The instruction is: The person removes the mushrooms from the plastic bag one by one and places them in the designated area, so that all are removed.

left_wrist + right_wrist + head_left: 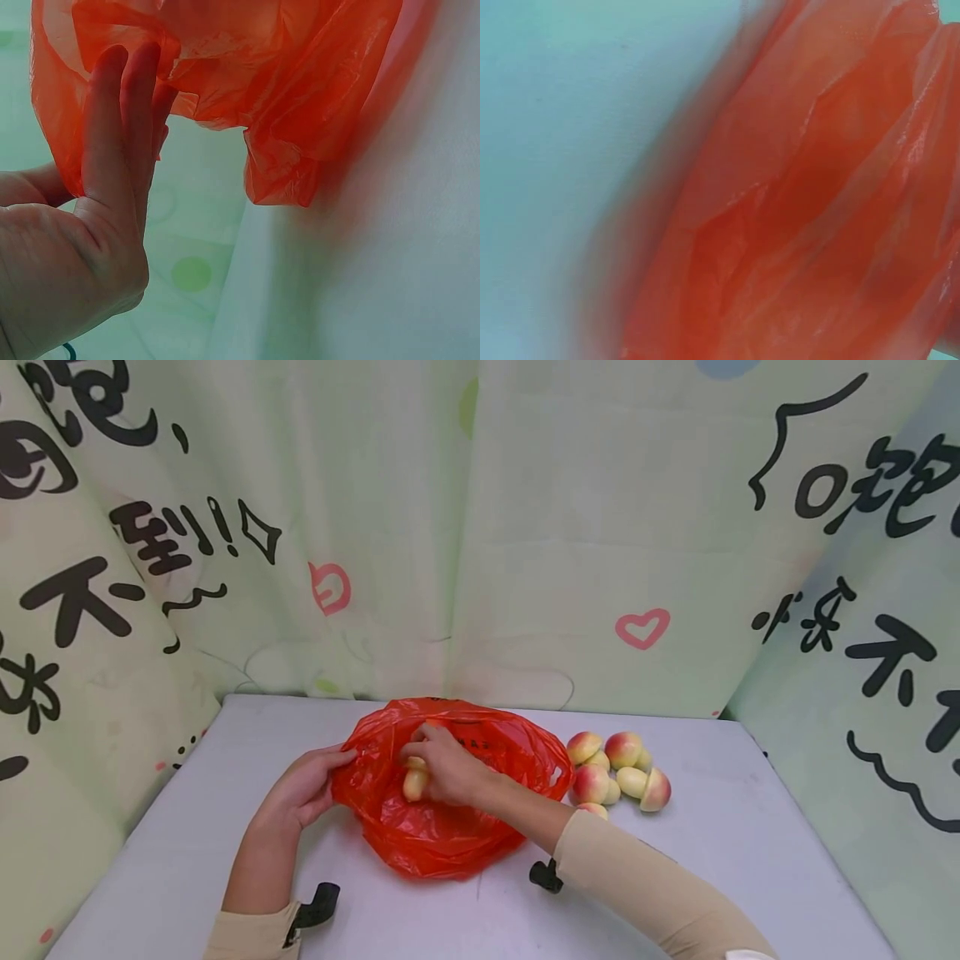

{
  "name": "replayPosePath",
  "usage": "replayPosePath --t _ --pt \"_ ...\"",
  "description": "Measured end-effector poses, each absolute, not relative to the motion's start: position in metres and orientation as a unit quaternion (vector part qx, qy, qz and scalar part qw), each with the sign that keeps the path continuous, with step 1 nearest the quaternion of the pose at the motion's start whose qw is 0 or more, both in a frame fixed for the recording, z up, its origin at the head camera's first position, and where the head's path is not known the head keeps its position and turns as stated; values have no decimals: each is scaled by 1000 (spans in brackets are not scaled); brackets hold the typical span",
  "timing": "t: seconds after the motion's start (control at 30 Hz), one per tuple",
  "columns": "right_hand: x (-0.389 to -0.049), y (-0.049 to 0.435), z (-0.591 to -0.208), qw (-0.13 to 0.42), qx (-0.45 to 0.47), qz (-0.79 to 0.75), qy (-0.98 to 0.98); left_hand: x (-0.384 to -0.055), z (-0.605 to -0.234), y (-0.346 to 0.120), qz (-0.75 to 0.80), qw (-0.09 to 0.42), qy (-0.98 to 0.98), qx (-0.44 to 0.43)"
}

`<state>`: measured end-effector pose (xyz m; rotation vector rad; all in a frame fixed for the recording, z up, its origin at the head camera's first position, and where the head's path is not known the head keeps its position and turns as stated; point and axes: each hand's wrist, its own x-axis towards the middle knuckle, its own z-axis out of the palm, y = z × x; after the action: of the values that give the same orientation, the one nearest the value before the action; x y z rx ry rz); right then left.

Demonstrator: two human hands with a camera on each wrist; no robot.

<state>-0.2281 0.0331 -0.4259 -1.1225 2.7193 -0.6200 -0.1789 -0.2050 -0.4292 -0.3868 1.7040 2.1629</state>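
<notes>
A red plastic bag [457,852] stands with its mouth open on the white table. My left hand [303,787] holds the bag's left rim; the left wrist view shows its fingers [105,142] extended along the film, with the thumb on the other side. Inside the bag's mouth, my right hand [446,768] grips a pale mushroom-shaped piece [415,783], its stem pointing down. Red film [802,210] fills much of the right wrist view and hides the right hand there. Right of the bag lie several mushroom-shaped pieces [590,783] with pink-and-yellow caps and pale stems.
The white table [720,877] extends around the bag on both sides. Printed curtains [540,568] hang behind it and along the left and right. Black wrist mounts [318,906] are strapped near both sleeves.
</notes>
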Motion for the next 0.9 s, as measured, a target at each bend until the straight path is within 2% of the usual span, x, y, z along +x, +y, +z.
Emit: replayPosePath --t 0.9 --pt "-226 48 -415 78 -337 -252 904 -179 -429 -204 765 183 604 -129"
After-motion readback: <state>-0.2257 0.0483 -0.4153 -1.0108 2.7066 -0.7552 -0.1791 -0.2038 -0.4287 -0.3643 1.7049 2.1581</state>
